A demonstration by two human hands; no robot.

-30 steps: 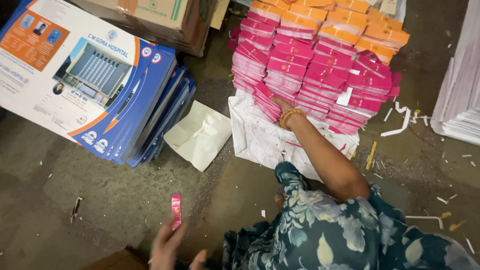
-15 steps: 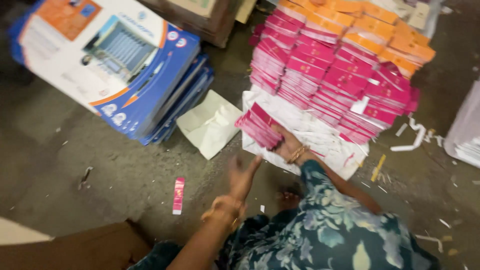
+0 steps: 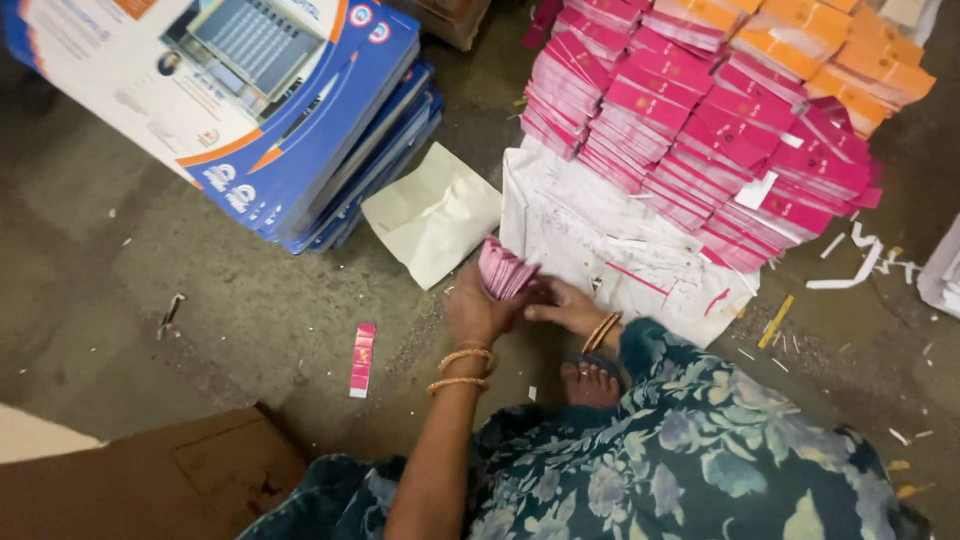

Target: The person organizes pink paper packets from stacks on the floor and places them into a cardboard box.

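Head view, held thing: small bundle of pink cartons [image 3: 503, 268], flat, fanned at the top edge, held low over the floor just in front of the white sheet [image 3: 610, 245].
Left hand [image 3: 475, 312]: fingers closed round the bundle from below; bangles at the wrist.
Right hand [image 3: 565, 305]: fingers curled against the bundle's right side, touching it.
Stock: big stack of pink cartons [image 3: 690, 130] on the white sheet, orange cartons [image 3: 810, 45] behind.
Floor: grey concrete floor [image 3: 150, 300], dusty, paper scraps; one loose pink carton [image 3: 363, 359] lying apart.
Surroundings: blue printed boxes [image 3: 270, 110] stacked at left; cream paper [image 3: 435, 212] beside the sheet.
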